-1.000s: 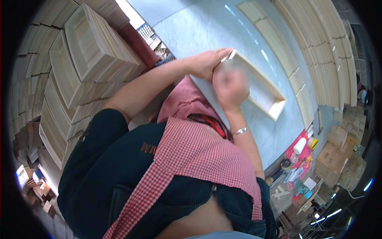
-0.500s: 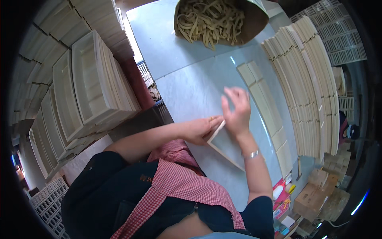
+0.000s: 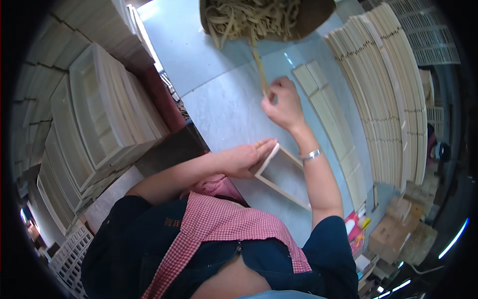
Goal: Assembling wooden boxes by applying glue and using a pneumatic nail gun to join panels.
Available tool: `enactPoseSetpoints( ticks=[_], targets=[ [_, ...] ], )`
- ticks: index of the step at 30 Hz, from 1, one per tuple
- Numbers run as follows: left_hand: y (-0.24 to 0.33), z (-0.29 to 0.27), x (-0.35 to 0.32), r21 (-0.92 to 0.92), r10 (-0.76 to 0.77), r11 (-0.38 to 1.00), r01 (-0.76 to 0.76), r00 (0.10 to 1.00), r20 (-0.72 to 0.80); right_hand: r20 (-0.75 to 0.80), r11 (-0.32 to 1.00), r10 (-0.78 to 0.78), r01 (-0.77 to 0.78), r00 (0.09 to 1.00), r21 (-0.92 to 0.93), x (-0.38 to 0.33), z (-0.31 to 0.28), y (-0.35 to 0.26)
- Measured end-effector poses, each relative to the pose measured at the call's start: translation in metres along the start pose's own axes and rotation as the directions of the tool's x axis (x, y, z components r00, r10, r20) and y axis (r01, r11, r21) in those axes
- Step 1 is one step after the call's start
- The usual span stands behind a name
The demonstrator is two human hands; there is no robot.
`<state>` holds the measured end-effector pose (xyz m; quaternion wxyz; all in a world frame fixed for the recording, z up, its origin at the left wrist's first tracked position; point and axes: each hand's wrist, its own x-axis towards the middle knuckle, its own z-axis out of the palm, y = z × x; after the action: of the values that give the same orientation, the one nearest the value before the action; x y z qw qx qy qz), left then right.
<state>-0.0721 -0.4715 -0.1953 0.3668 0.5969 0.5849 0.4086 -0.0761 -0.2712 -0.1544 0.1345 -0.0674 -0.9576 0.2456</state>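
My left hand point(image 3: 244, 159) is closed around the left end of a small pale wooden frame point(image 3: 282, 190), which rests tilted on the light grey-blue table point(image 3: 216, 112). Farther out, my right hand point(image 3: 285, 104) pinches the near end of a beige elastic band point(image 3: 259, 67). This band is stretched toward a heap of similar bands point(image 3: 249, 17) in an open brown bag point(image 3: 318, 19) at the far side. My right forearm passes over the frame's right end and hides part of it.
Flat wooden pieces point(image 3: 332, 122) lie in a row on the table's right, beside tall stacks of thin wooden strips point(image 3: 371, 99). Stacked wooden trays point(image 3: 94, 119) stand to the left. A white plastic crate point(image 3: 74, 254) is at lower left, cardboard boxes point(image 3: 396, 226) at lower right.
My right hand has left the frame, moved away toward the bag and taken hold of an elastic band, drawing it out. My left hand stays on the frame. The view has shifted slightly.
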Motion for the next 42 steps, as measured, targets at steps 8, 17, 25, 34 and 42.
enactPoseSetpoints(
  ticks=[8, 17, 25, 34, 42],
  targets=[
    [-0.015, 0.007, 0.002, 0.139, 0.025, 0.990, -0.020, 0.999, -0.033, -0.223, 0.815, 0.495, -0.360, 0.840, 0.455, -0.125, -0.080, -0.017],
    [0.014, -0.006, -0.002, 0.036, -0.153, 0.988, 0.152, 0.988, 0.010, -0.004, 0.938, 0.281, -0.273, 0.960, 0.214, -0.134, -0.051, -0.041],
    [0.014, -0.007, -0.001, 0.047, -0.091, 0.995, 0.090, 0.996, 0.018, 0.099, 0.956, 0.241, -0.254, 0.965, 0.146, -0.167, -0.048, -0.077],
    [-0.009, -0.007, 0.012, 0.435, 0.119, 0.898, -0.071, 0.989, -0.084, 0.120, 0.964, 0.253, -0.240, 0.960, -0.113, -0.226, -0.008, -0.140],
    [0.006, -0.010, 0.008, 0.464, -0.040, 0.883, 0.064, 0.997, -0.062, -0.292, 0.792, 0.504, -0.570, 0.813, -0.220, -0.382, -0.098, -0.064]
  ],
)
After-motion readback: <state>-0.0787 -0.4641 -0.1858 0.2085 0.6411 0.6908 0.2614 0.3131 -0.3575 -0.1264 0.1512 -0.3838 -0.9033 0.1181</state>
